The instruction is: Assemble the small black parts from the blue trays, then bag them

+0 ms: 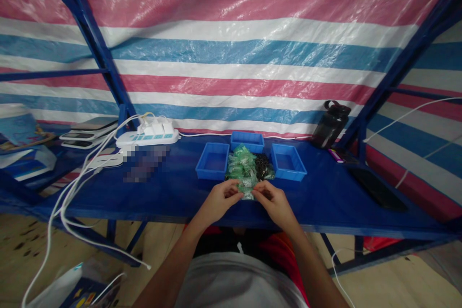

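Note:
My left hand (221, 200) and my right hand (277, 202) meet near the table's front edge, thumbs and fingers pinched. Between them they hold a small clear plastic bag (247, 195) by its two sides; what is in it is too small to make out. Just beyond lies a heap of greenish clear plastic bags (241, 161). Against its right side is a pile of small black parts (263, 164), their kind unclear. Blue plastic bins surround the heap: a left bin (212, 173), a back bin (247, 145) and a right bin (294, 172).
A dark water bottle (329, 125) and a black phone-like slab (377, 188) are on the right of the blue table (173, 204). A white power strip (147, 138) with trailing white cables (68, 192) occupies the left. Blue frame posts rise at both sides.

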{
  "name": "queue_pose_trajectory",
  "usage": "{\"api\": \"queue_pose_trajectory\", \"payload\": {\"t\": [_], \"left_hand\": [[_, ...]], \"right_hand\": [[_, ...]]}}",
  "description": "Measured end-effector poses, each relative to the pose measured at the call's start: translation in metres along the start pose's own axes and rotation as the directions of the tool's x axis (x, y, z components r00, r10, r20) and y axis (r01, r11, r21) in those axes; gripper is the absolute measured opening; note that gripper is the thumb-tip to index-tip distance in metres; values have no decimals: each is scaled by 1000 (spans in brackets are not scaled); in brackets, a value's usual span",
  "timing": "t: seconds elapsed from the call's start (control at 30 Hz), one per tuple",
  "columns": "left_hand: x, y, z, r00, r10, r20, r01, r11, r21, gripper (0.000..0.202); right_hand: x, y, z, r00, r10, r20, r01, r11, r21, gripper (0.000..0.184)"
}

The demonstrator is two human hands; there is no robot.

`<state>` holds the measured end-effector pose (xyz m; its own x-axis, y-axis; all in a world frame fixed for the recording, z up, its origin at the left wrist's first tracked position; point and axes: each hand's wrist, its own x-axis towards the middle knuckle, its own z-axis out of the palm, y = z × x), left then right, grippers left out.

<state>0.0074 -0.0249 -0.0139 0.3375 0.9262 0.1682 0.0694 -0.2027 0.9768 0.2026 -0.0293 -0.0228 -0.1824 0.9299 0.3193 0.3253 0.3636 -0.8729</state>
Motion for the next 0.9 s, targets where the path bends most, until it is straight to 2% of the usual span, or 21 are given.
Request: {"api": "queue_pose_trajectory", "payload": {"t": [0.1,0.27,0.37,0.67,0.9], "left_hand": [[0,0,-1,1000,-5,3,5,999,33,40],[-2,4,-1,1000,9,19,-11,994,110,17],[-3,7,-2,999,26,25,-29,990,138,13],[-4,10,-4,997,60,52,-69,979,190,22],[-5,11,-4,995,67,71,-78,985,156,26]], "right_hand": [[1,1,0,1000,24,4,-24,999,40,19],[1,0,0,999,31,13,-31,998,58,23],[1,1,0,999,40,21,-41,997,64,22],[0,3,0,998,40,40,-42,997,60,19],[0,3,0,998,11,57,-14,998,56,19]]}}
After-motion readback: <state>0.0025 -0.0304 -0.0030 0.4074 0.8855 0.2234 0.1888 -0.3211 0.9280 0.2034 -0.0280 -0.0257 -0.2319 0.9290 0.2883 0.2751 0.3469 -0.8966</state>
